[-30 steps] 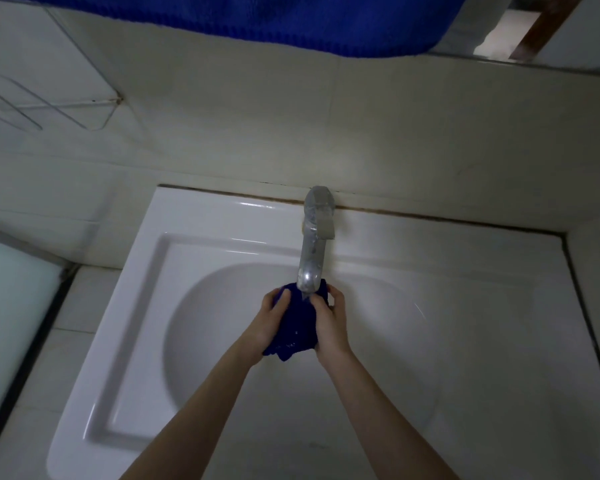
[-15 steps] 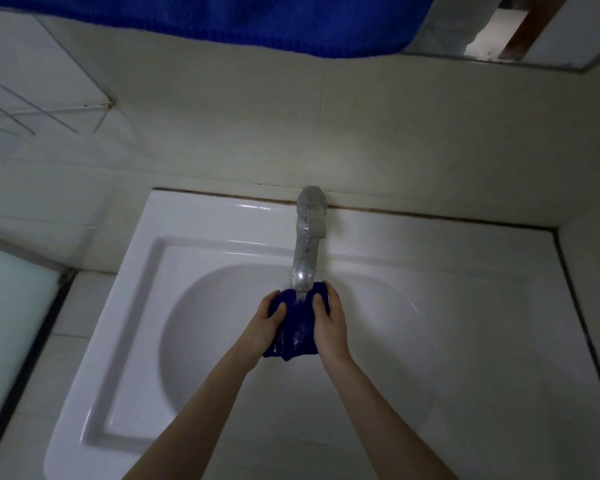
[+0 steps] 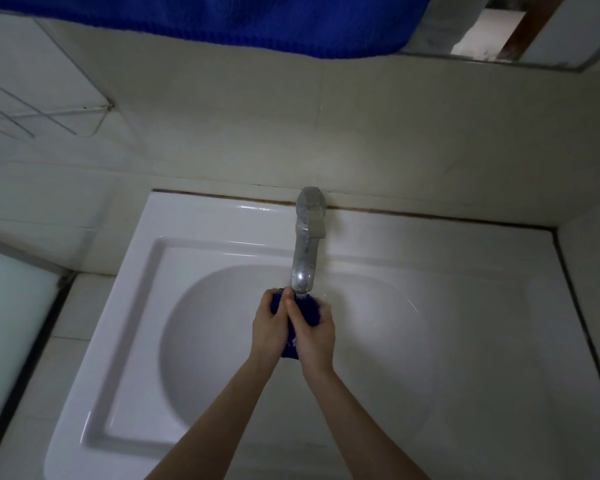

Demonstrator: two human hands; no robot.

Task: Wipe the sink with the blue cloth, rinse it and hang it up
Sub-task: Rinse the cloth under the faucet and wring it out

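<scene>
A bunched dark blue cloth (image 3: 310,310) is squeezed between both hands over the bowl of the white sink (image 3: 222,327), right under the spout of the chrome tap (image 3: 305,258). My left hand (image 3: 269,327) grips its left side. My right hand (image 3: 314,336) wraps over its right side and front. Most of the cloth is hidden by the fingers; a bit shows below the palms. Water seems to fall from the spout onto the cloth.
A large blue towel (image 3: 222,22) hangs along the top edge above the tiled wall. A wire rack (image 3: 39,112) is fixed to the wall at left. A mirror edge (image 3: 520,36) shows top right. A frosted panel (image 3: 11,323) stands left of the sink.
The two hands have closed together and now press the cloth into a tighter bundle under the spout; less of the cloth shows than before.
</scene>
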